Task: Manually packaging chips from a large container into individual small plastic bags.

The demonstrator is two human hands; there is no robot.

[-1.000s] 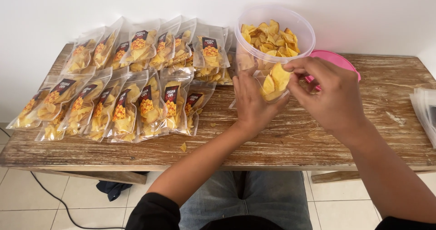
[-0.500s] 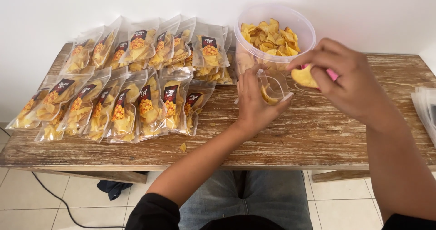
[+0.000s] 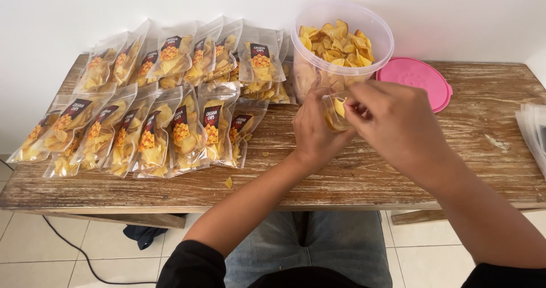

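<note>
My left hand holds a small clear pouch upright above the wooden table, its mouth open, with a few yellow chips inside. My right hand is at the pouch's mouth, fingers pinched on a yellow chip that sits partly inside the pouch. Just behind stands a large clear plastic tub filled with yellow chips.
Many filled, labelled chip pouches lie in overlapping rows on the table's left half. A pink lid lies right of the tub. A stack of empty clear pouches sits at the right edge. A loose chip lies near the front edge.
My right hand, which held a chip out to the right of the pouch half a second ago, has come back to the pouch's mouth, uncovering the pink lid.
</note>
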